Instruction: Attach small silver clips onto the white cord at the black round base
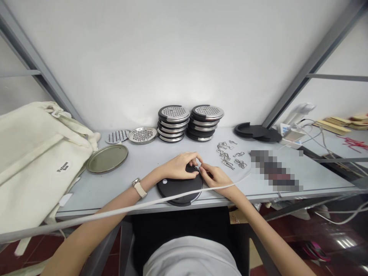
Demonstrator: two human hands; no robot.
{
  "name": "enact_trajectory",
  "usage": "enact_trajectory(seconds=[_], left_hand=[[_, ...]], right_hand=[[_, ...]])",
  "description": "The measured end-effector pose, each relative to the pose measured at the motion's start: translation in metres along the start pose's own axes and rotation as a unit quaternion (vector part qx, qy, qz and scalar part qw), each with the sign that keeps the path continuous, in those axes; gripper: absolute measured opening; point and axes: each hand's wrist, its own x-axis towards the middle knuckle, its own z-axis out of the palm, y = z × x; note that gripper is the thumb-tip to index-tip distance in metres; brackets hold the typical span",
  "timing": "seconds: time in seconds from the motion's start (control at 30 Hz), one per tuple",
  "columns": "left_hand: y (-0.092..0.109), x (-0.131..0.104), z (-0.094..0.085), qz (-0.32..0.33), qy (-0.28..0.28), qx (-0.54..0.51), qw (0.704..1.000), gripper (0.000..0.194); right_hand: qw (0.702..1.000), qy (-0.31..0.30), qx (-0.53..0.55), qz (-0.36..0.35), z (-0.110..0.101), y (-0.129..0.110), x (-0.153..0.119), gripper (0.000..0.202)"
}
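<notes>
A round black disc (pixel 181 190) with a silver rim showing at its right lies at the table's front edge. My left hand (pixel 181 165), with a watch on the wrist, is closed on its upper edge. At the disc's upper right, my right hand (pixel 214 174) pinches a small shiny metal clasp (pixel 197 167), mostly hidden by the fingertips. Several loose metal clasps (pixel 225 156) lie in a scattered group to the right. Behind the hands stand two stacks of round metal graters with black holders, a left stack (pixel 173 122) and a right stack (pixel 204 122).
Left of the stacks lie loose grater discs (pixel 143 135) and an olive-green round lid (pixel 107 158). A cream bag (pixel 37 161) fills the left side. Black holders (pixel 257 132) lie at the back right. A white cable (pixel 143 207) crosses over my forearms.
</notes>
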Motion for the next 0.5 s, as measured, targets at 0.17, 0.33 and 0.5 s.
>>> enact_trajectory(seconds=[0.17, 0.33, 0.5], left_hand=[[-0.0003, -0.0003, 0.0002, -0.002, 0.009, 0.004, 1.0, 0.04], [-0.0005, -0.0002, 0.0002, -0.01, 0.009, -0.006, 1.0, 0.041], [0.0001, -0.0001, 0.0, -0.004, 0.003, -0.019, 1.0, 0.041]], right_hand=[[1.0, 0.005, -0.013, -0.005, -0.0006, -0.0006, -0.0007, 0.027], [1.0, 0.006, -0.019, -0.002, -0.0005, -0.0005, -0.0004, 0.029], [1.0, 0.002, -0.016, 0.0, -0.0005, -0.0008, -0.0001, 0.03]])
